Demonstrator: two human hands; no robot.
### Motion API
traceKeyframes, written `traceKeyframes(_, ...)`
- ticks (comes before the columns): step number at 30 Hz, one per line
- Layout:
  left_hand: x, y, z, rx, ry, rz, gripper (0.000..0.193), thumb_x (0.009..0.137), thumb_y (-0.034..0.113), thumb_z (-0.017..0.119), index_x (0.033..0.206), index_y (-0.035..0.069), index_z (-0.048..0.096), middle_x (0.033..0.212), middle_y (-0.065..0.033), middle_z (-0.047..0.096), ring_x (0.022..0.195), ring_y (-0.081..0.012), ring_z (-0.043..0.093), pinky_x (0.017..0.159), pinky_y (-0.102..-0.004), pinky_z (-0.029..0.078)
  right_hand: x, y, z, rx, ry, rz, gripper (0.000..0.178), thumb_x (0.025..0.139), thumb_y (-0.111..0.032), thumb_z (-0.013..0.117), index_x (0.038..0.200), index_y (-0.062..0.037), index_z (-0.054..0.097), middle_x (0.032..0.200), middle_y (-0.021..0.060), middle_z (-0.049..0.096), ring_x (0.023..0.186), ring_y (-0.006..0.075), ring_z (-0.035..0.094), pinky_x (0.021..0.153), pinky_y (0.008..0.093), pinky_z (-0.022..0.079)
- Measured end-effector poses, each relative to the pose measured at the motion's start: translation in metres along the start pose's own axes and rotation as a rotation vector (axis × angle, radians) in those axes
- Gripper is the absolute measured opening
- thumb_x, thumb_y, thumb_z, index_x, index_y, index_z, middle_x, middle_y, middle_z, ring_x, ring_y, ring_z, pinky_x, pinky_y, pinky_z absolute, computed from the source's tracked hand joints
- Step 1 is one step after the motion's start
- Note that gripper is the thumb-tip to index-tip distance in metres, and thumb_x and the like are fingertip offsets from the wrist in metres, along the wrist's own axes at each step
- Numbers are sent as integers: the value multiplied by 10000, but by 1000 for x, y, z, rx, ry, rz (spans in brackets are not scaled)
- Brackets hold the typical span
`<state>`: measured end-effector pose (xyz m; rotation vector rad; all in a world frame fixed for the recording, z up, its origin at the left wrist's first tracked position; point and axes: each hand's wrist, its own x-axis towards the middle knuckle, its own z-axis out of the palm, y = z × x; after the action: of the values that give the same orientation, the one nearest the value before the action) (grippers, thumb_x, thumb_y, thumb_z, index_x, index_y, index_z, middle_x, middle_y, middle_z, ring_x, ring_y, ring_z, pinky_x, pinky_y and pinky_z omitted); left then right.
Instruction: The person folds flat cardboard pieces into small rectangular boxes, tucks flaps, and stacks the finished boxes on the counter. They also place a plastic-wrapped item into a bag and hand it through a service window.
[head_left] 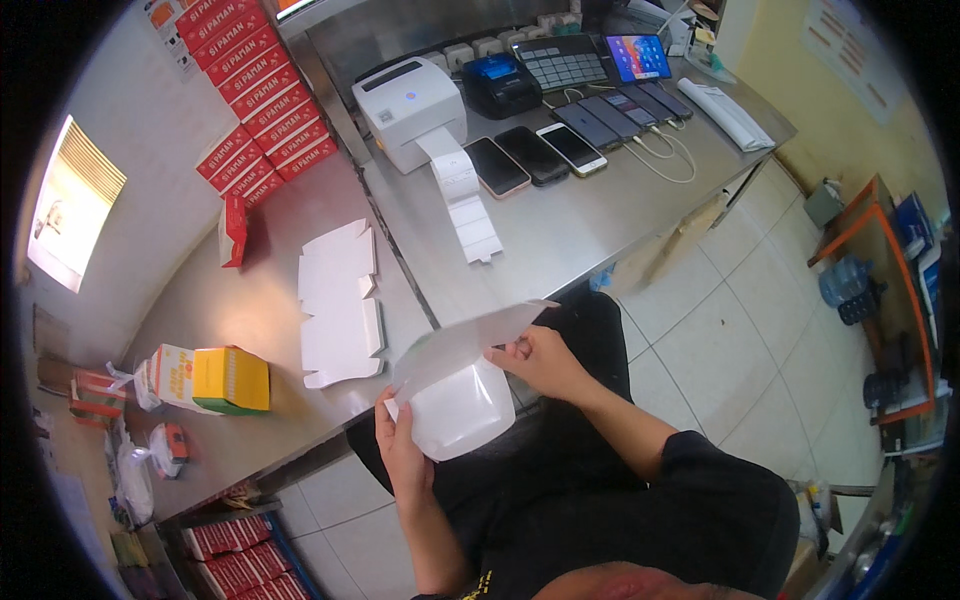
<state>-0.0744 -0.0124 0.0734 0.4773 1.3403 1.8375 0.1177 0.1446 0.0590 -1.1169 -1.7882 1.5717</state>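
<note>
Over my lap I hold a white paper food box (462,415), its inside facing up and its lid panel raised along the far side. My left hand (405,450) grips the left wall, with the thumb on the near side. At the right end of the box, my right hand (545,362) has its fingers closed on the edge where wall and lid meet. An unfolded white box blank (335,305) lies flat on the steel table just beyond my left hand, its tabs pointing right.
Stacked red boxes (265,95) stand at the back left, and a yellow carton (232,380) at left. On the steel counter (560,220) are a white label printer (408,110) trailing labels, a small black printer (500,85), several phones (572,148), a keyboard and a lit tablet (637,58).
</note>
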Motion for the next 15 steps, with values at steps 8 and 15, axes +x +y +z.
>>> traceKeyframes(8,-9,-26,31,626,42,446,186,1040,77,620,1185,-8,700,1094,-76,614,999,-153,651,845,-284,550,-21,-34,22,796,-216,177,335,967,-262,759,1122,21,668,874,79,737,784,136,722,662,248,555)
traceKeyframes(15,-23,-16,44,667,-76,382,223,985,25,679,1201,25,735,1049,-100,706,928,-170,698,874,-310,566,-27,-32,38,170,25,-258,284,972,-171,734,1153,38,671,960,115,773,875,153,759,781,295,598)
